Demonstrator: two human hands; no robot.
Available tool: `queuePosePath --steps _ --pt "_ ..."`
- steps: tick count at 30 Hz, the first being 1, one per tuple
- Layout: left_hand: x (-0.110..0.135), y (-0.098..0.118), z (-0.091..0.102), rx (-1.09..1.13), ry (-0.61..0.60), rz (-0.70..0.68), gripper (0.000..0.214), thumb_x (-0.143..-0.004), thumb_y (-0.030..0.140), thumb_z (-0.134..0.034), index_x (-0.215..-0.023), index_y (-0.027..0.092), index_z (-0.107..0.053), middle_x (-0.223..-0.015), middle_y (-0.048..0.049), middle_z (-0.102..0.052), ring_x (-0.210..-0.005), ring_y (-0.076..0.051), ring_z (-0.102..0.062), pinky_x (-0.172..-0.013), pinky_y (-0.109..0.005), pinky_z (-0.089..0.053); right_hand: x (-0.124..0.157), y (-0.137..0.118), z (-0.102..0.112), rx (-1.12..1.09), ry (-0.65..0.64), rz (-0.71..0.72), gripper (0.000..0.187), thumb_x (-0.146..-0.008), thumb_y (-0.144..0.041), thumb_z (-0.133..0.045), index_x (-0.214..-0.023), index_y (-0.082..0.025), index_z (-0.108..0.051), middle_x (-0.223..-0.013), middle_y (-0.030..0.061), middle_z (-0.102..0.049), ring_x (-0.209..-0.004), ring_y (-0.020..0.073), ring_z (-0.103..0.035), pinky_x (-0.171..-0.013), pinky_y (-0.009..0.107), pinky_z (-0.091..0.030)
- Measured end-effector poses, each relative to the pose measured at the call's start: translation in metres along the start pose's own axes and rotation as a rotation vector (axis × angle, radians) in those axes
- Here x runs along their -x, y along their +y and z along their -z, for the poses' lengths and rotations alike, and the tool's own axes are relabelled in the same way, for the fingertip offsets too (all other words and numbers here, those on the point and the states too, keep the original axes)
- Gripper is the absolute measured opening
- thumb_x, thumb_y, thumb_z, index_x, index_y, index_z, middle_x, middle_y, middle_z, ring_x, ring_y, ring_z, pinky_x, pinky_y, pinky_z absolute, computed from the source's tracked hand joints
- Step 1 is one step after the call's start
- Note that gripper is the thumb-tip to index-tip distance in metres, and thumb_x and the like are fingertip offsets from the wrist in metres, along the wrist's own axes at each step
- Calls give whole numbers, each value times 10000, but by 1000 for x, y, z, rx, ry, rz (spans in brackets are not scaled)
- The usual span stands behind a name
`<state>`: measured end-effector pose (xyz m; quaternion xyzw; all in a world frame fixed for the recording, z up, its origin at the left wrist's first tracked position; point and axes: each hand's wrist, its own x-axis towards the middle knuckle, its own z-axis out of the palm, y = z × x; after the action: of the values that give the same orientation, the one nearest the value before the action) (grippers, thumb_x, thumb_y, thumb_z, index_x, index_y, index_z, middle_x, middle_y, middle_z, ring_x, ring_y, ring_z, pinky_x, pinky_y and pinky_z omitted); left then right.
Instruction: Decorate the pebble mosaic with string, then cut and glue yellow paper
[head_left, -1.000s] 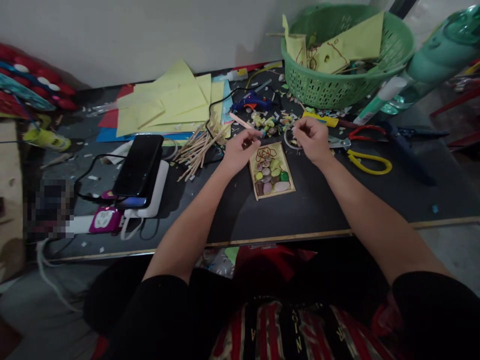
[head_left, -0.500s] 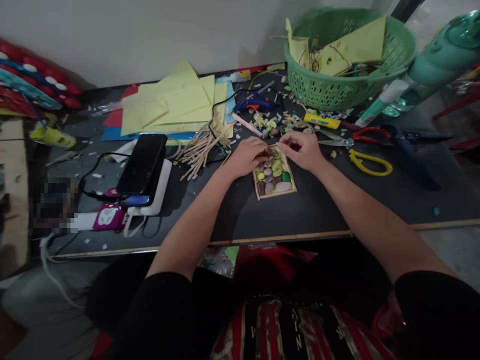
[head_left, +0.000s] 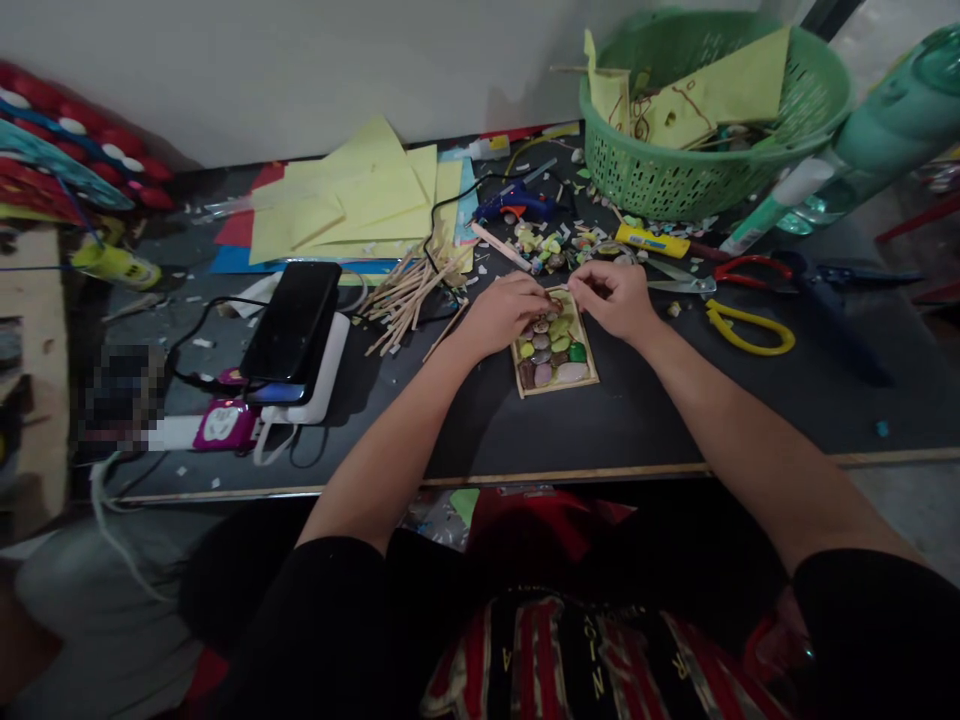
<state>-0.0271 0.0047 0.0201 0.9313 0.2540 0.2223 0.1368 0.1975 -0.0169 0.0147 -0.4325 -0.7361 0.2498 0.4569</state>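
Note:
A small rectangular panel framed with thin wooden sticks (head_left: 595, 358) lies on the dark table. Smooth pebbles in green, grey, brown and pink cover much of it, among them a dark green pebble (head_left: 577, 352) and a pale pink one (head_left: 572, 371). Over the panel's upper left part, my left hand (head_left: 511, 312) is closed, its bent fingertips down at the stones; what they grip is hidden. My right hand (head_left: 616, 298) pinches at the upper right corner, with a tiny pale bit at its fingertips that I cannot make out.
Beyond the hands lie loose sticks (head_left: 411, 300), yellow paper (head_left: 360, 195), a blue glue gun (head_left: 517, 203) and small pebbles. A green basket (head_left: 675, 180), a bottle (head_left: 862, 140) and scissors (head_left: 750, 335) stand or lie to the right. Phone (head_left: 292, 320) and cables are left.
The whole view has shifted slightly, so things appear a little further right. Both hands stay at the panel's upper part, the right fingers still pinched near its corner.

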Motion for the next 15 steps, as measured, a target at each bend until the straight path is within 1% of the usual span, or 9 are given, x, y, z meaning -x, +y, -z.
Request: queuePosePath --steps 4,6,9,12,15 --pt "-1 1 -2 24 -2 22 270 -967 263 -504 -1085 222 -743 -1050 -74 -717 -1045 -218 -599 -980 -410 -470 0 3 -1 -56 31 -63 346 -893 -497 -608 -734 -193 -644 -536 -9 -562 -456 106 -491 -476 264 -354" --pt "-1 1 -3 36 -11 38 253 -962 267 -524 -1076 226 -746 -1058 -70 -719 -1051 -214 -601 -985 -404 -467 1 1 -1 -59 51 -72 366 -901 -506 -594 -722 -189 -636 -520 -8 -551 -442 105 -478 -466 264 -345" --pt "-1 -1 -5 58 -24 38 234 -959 261 -535 -1047 230 -749 -1044 -58 -737 -1036 -201 -613 -981 -381 -466 4 -4 0 36 60 -2 346 -909 -460 -583 -709 -183 -637 -530 -6 -550 -453 93 -450 -485 260 -339" --pt "-1 -1 -4 52 -26 32 227 -957 256 -538 -1029 218 -750 -1011 -61 -750 -989 -196 -622 -942 -370 -473 7 -8 -1 131 51 64 314 -902 -417 -577 -705 -183 -646 -541 -8 -548 -464 87 -440 -503 256 -339" --pt "0 2 -1 -12 -28 41 231 -957 258 -538 -1006 203 -757 -985 -72 -740 -973 -204 -618 -901 -366 -478 6 -7 -2 121 60 75 342 -917 -423 -556 -683 -185 -630 -522 -16 -514 -465 87 -431 -513 256 -331"
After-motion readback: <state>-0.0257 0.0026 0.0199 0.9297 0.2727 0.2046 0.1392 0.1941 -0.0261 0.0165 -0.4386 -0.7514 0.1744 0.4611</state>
